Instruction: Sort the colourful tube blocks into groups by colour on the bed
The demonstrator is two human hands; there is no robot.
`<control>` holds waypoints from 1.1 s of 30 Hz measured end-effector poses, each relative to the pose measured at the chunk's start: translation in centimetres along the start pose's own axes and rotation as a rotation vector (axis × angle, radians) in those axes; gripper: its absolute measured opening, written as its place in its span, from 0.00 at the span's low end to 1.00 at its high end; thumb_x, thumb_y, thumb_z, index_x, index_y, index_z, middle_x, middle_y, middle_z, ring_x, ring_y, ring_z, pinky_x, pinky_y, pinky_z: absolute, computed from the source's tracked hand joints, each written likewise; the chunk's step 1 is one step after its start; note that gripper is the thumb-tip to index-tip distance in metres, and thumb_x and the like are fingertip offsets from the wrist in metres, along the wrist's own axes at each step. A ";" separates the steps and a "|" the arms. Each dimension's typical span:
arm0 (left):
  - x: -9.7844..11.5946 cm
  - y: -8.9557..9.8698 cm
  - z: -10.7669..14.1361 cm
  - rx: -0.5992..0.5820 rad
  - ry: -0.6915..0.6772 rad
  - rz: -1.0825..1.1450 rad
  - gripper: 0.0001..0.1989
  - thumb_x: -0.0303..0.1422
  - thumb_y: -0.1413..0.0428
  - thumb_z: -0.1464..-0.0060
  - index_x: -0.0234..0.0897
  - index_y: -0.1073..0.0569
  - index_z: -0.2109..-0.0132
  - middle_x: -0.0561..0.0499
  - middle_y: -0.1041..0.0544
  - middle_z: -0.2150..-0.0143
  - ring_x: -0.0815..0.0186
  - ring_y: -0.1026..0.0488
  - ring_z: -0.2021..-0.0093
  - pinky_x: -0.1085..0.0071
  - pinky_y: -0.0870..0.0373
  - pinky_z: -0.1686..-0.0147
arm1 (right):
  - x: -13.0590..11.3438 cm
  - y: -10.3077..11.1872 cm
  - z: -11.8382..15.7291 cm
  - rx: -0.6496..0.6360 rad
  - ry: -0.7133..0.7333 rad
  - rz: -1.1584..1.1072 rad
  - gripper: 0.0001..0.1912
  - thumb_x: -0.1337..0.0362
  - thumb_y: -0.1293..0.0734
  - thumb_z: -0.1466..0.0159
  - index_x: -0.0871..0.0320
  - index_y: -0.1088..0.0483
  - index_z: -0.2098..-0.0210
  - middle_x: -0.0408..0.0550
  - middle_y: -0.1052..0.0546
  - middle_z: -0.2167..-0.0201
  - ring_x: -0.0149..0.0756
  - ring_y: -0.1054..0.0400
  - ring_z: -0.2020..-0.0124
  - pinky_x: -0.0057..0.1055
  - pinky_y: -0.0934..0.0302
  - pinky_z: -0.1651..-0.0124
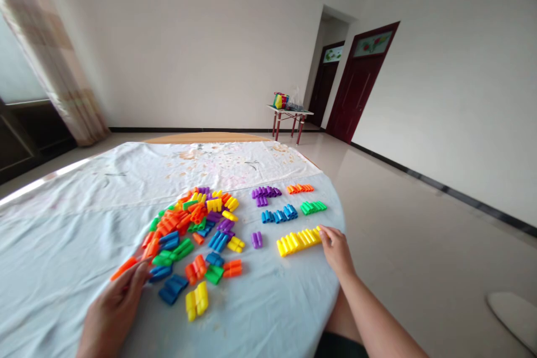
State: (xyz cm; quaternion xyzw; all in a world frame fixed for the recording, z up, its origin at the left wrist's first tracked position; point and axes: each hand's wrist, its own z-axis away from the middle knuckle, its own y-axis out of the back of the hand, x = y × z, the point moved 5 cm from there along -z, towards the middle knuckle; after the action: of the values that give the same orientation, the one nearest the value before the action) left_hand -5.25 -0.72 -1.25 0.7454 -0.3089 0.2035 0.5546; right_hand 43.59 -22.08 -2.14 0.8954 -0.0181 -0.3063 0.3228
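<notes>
My right hand (337, 250) pinches the near right end of a row of yellow plastic building blocks (297, 241), each shaped like joined tubes. At the left edge of a mixed pile, my left hand (119, 297) has its fingers closed about an orange block (123, 268), partly hidden by them. The pile of orange, green, blue, purple and yellow blocks (180, 221) spreads over the middle of the table. Close to the left fingertips lie a blue block (160, 273) and a green block (163, 258). A lone purple block (257, 240) sits between pile and yellow row.
Sorted groups lie at the right: purple blocks (266, 193), orange blocks (300, 188), blue blocks (279, 214) and green blocks (313, 207). A pale cloth (268, 313) covers the round table. Farther off, a small table (289, 111) bears a colourful bag (281, 100).
</notes>
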 end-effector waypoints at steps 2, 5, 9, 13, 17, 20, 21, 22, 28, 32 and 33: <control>1.2 0.5 0.4 -0.072 0.048 0.027 0.20 0.47 0.50 0.52 0.40 0.24 0.59 0.53 0.19 0.66 0.62 0.24 0.63 0.72 0.29 0.66 | -0.3 0.4 -0.1 0.035 0.004 -0.004 0.26 0.48 0.46 0.36 0.61 0.26 0.61 0.59 0.24 0.63 0.45 0.32 0.59 0.48 0.40 0.52; 1.5 0.7 0.6 -0.071 0.061 0.047 0.22 0.48 0.51 0.51 0.39 0.25 0.57 0.50 0.19 0.63 0.60 0.24 0.61 0.70 0.30 0.63 | -2.5 1.4 -0.1 0.114 0.049 -0.017 0.23 0.50 0.45 0.36 0.60 0.27 0.58 0.59 0.26 0.58 0.46 0.34 0.55 0.50 0.41 0.50; 1.0 0.4 0.8 -0.077 0.072 0.112 0.23 0.49 0.51 0.51 0.38 0.25 0.56 0.50 0.20 0.65 0.62 0.24 0.64 0.72 0.30 0.66 | -9.5 1.3 1.5 0.035 0.201 -0.164 0.16 0.60 0.43 0.35 0.56 0.31 0.52 0.55 0.29 0.55 0.41 0.36 0.51 0.43 0.38 0.50; 1.6 0.4 1.0 -0.083 0.067 0.126 0.23 0.49 0.51 0.51 0.38 0.25 0.58 0.50 0.20 0.67 0.63 0.24 0.66 0.73 0.30 0.67 | -17.1 -0.9 4.7 -0.201 0.331 -0.315 0.16 0.65 0.43 0.35 0.51 0.33 0.50 0.50 0.27 0.56 0.40 0.34 0.53 0.41 0.36 0.51; 2.0 0.6 1.2 -0.088 0.058 0.118 0.23 0.49 0.52 0.50 0.38 0.25 0.58 0.50 0.20 0.66 0.63 0.24 0.65 0.73 0.30 0.67 | -20.9 -3.6 6.8 -0.363 0.369 -0.399 0.17 0.69 0.43 0.36 0.50 0.34 0.49 0.49 0.27 0.57 0.38 0.35 0.54 0.39 0.36 0.52; 1.9 0.7 1.3 -0.082 0.052 0.116 0.22 0.49 0.52 0.49 0.38 0.25 0.58 0.51 0.20 0.67 0.63 0.24 0.65 0.72 0.30 0.66 | -21.7 -5.1 7.1 -0.411 0.358 -0.371 0.18 0.70 0.41 0.37 0.50 0.34 0.49 0.48 0.27 0.57 0.39 0.36 0.54 0.40 0.37 0.51; 1.9 0.8 1.3 -0.080 0.052 0.116 0.22 0.49 0.52 0.50 0.38 0.25 0.58 0.51 0.20 0.67 0.63 0.24 0.65 0.72 0.30 0.66 | -21.9 -5.5 7.0 -0.418 0.358 -0.356 0.19 0.69 0.40 0.38 0.50 0.34 0.48 0.48 0.27 0.56 0.39 0.36 0.54 0.41 0.38 0.51; 1.9 0.8 1.3 -0.077 0.052 0.117 0.22 0.49 0.52 0.50 0.38 0.25 0.58 0.51 0.20 0.67 0.62 0.24 0.65 0.72 0.30 0.66 | -22.1 -5.8 7.0 -0.424 0.359 -0.343 0.19 0.69 0.39 0.39 0.49 0.34 0.48 0.47 0.26 0.56 0.40 0.36 0.53 0.42 0.38 0.51; 2.1 1.0 1.3 -0.067 0.056 0.117 0.23 0.50 0.52 0.51 0.38 0.25 0.59 0.52 0.20 0.68 0.63 0.24 0.66 0.74 0.31 0.67 | -23.1 -7.3 7.4 -0.432 0.336 -0.270 0.22 0.67 0.33 0.44 0.52 0.33 0.49 0.50 0.28 0.55 0.44 0.38 0.52 0.46 0.40 0.51; 2.3 1.0 1.3 -0.076 0.055 0.125 0.24 0.50 0.52 0.51 0.38 0.25 0.59 0.52 0.20 0.68 0.63 0.24 0.67 0.74 0.30 0.69 | -22.7 -7.7 7.9 -0.429 0.321 -0.249 0.26 0.74 0.37 0.45 0.52 0.35 0.47 0.51 0.29 0.55 0.43 0.38 0.53 0.45 0.39 0.52; 2.2 1.0 1.3 -0.076 0.055 0.123 0.23 0.50 0.52 0.51 0.38 0.24 0.59 0.52 0.20 0.67 0.63 0.24 0.66 0.74 0.29 0.68 | -22.6 -7.7 8.0 -0.432 0.320 -0.252 0.28 0.76 0.38 0.45 0.52 0.35 0.47 0.50 0.29 0.57 0.42 0.37 0.54 0.44 0.38 0.53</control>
State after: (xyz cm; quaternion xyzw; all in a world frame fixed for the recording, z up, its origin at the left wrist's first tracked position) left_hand -4.39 -2.64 0.55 0.6975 -0.3464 0.2454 0.5773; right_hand 19.52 -15.32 0.63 0.8379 0.2098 -0.1959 0.4643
